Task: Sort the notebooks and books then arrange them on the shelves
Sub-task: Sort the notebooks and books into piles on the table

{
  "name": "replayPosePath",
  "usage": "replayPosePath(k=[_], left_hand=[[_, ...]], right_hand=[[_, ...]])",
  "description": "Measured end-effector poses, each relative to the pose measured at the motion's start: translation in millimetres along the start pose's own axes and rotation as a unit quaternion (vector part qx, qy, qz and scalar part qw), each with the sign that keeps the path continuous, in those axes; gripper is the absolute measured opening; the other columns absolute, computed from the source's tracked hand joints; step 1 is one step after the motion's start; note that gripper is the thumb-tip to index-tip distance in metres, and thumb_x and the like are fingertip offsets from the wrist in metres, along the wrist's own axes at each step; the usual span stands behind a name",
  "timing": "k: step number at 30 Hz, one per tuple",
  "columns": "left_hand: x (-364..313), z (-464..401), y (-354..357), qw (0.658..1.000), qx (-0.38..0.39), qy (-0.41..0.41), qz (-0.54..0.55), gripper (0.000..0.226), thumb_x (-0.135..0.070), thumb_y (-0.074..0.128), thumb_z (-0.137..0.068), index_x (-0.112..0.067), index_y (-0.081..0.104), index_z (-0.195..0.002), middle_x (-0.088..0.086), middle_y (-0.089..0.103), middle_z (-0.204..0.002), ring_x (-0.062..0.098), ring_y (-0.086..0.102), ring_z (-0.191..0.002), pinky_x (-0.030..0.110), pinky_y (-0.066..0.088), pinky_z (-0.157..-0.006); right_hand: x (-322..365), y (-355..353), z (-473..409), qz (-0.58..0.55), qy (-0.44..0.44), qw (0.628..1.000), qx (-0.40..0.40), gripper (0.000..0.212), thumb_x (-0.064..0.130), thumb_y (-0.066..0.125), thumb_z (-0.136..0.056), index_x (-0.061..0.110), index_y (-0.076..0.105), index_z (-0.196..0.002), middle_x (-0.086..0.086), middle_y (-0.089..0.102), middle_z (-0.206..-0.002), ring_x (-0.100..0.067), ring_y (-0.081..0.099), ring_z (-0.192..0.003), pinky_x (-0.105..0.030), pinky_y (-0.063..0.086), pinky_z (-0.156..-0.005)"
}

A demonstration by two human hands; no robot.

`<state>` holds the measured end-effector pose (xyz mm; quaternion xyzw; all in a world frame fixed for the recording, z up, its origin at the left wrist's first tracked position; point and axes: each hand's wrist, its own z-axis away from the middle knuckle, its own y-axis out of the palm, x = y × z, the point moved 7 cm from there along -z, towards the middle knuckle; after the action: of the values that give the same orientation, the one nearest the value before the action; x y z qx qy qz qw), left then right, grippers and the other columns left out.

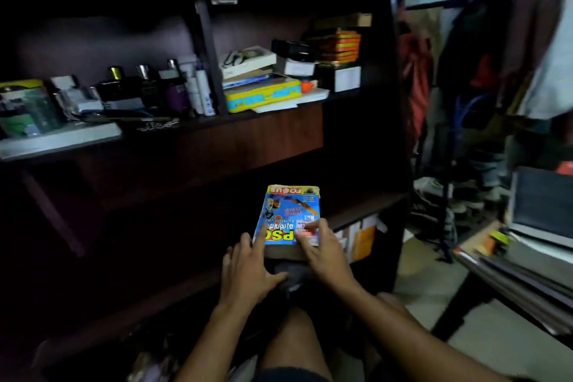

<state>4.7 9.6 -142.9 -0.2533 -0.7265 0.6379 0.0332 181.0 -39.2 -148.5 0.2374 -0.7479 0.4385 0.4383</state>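
Item: blue paperback book (290, 215), lying flat, cover up, on the lower shelf (366, 211) of the dark wooden unit.

Position: directly ahead of both hands; long axis runs away from the person into the shelf, title end nearest.

Grip: left hand (248, 270) with fingers straight, tips pressing the book's near left corner; right hand (325, 253) with fingers spread flat on the near right corner. Neither is curled round it. Both are equally near.

Appearance: yellow band at the far edge, bold yellow lettering near the hands, worn corners, printing upside-down to the viewer.

Judgement: a forward push would likely seat it deeper.
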Motion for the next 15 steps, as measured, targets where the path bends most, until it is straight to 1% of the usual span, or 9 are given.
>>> replayPosePath(k=[2, 3, 4, 5, 7, 10, 12, 13, 15], left_hand=[[-25.6, 25.5, 10.2, 0.999, -0.021, 0.044, 0.002, 0.092, -0.047, 0.085, -0.067, -0.025, 0.045, -0.146, 0.005, 0.054, -0.115, 0.029, 0.063, -0.102, 0.043, 0.054, -0.077], [-35.4, 37.4, 10.6, 0.997, -0.039, 0.057, 0.019, 0.083, -0.042, 0.087, -0.065, -0.024, 0.053, -0.138, 0.004, 0.056, -0.107, 0.029, 0.065, -0.093, 0.040, 0.054, -0.062], [-50.7, 49.8, 5.5, 0.994, -0.066, 0.084, 0.037, 0.076, -0.042, 0.086, -0.065, -0.024, 0.056, -0.132, 0.003, 0.057, -0.101, 0.028, 0.066, -0.086, 0.037, 0.052, -0.051], [-68.8, 58.8, -3.3, 0.987, -0.096, 0.118, 0.052, 0.069, -0.045, 0.079, -0.068, -0.025, 0.056, -0.129, 0.002, 0.057, -0.098, 0.027, 0.066, -0.081, 0.035, 0.050, -0.046], [-104.0, 67.4, -24.9, 0.968, -0.158, 0.176, 0.078, 0.063, -0.053, 0.060, -0.071, -0.026, 0.054, -0.128, 0.001, 0.058, -0.097, 0.024, 0.064, -0.078, 0.034, 0.049, -0.043], [-180.5, 77.1, -61.8, 0.936, -0.225, 0.251, 0.106, 0.066, -0.058, 0.053, -0.072, -0.028, 0.053, -0.130, 0.001, 0.057, -0.099, 0.022, 0.059, -0.082, 0.035, 0.051, -0.046], [-236.0, 88.9, -82.7, 0.917, -0.238, 0.293, 0.127, 0.067, -0.057, 0.058, -0.071, -0.030, 0.053, -0.132, 0.001, 0.055, -0.095, 0.024, 0.058, -0.081, 0.036, 0.052, -0.050], [-261.7, 95.9, -91.5, 0.909, -0.243, 0.312, 0.133, 0.066, -0.055, 0.065, -0.071, -0.029, 0.056, -0.132, 0.001, 0.055, -0.093, 0.026, 0.059, -0.079, 0.037, 0.052, -0.051], [-310.7, 109.8, -102.9, 0.897, -0.238, 0.348, 0.135, 0.070, -0.047, 0.084, -0.066, -0.027, 0.064, -0.130, 0.001, 0.055, -0.089, 0.026, 0.060, -0.075, 0.036, 0.050, -0.051]], right_hand=[[-11.2, -24.0, 21.4, -0.090, 0.098, 0.990, -0.037, 0.025, 0.039, 0.071, -0.089, 0.027, 0.053, -0.101, 0.003, 0.065, -0.104, -0.020, 0.064, -0.101, -0.039, 0.053, -0.090], [-12.1, -35.4, 27.4, -0.106, 0.123, 0.985, -0.050, 0.022, 0.032, 0.072, -0.088, 0.026, 0.056, -0.101, 0.003, 0.065, -0.102, -0.022, 0.064, -0.102, -0.040, 0.053, -0.091], [-10.0, -54.6, 34.1, -0.100, 0.127, 0.985, -0.060, 0.019, 0.028, 0.072, -0.087, 0.025, 0.060, -0.102, 0.002, 0.066, -0.102, -0.022, 0.064, -0.103, -0.037, 0.052, -0.091], [-4.3, -77.8, 37.4, -0.092, 0.114, 0.987, -0.067, 0.019, 0.025, 0.071, -0.087, 0.024, 0.064, -0.104, 0.002, 0.068, -0.104, -0.020, 0.065, -0.101, -0.031, 0.052, -0.089], [15.7, -128.0, 42.9, -0.074, 0.078, 0.991, -0.075, 0.017, 0.020, 0.070, -0.087, 0.022, 0.070, -0.104, 0.003, 0.070, -0.100, -0.016, 0.065, -0.092, -0.018, 0.049, -0.075], [40.4, -218.0, 62.6, -0.052, 0.027, 0.992, -0.116, 0.012, 0.015, 0.069, -0.090, 0.019, 0.075, -0.100, 0.007, 0.072, -0.096, 0.003, 0.061, -0.075, -0.015, 0.045, -0.068], [48.9, -278.0, 86.0, -0.063, 0.010, 0.984, -0.164, 0.014, 0.012, 0.067, -0.092, 0.018, 0.076, -0.102, 0.008, 0.072, -0.091, 0.009, 0.056, -0.063, -0.014, 0.043, -0.063], [51.6, -305.7, 99.2, -0.068, 0.001, 0.980, -0.189, 0.015, 0.011, 0.067, -0.093, 0.018, 0.076, -0.102, 0.009, 0.072, -0.091, 0.009, 0.056, -0.064, -0.013, 0.043, -0.063], [53.9, -357.6, 126.3, -0.055, -0.014, 0.969, -0.242, 0.014, 0.011, 0.067, -0.093, 0.019, 0.076, -0.100, 0.012, 0.073, -0.095, 0.009, 0.061, -0.075, -0.013, 0.045, -0.071]])
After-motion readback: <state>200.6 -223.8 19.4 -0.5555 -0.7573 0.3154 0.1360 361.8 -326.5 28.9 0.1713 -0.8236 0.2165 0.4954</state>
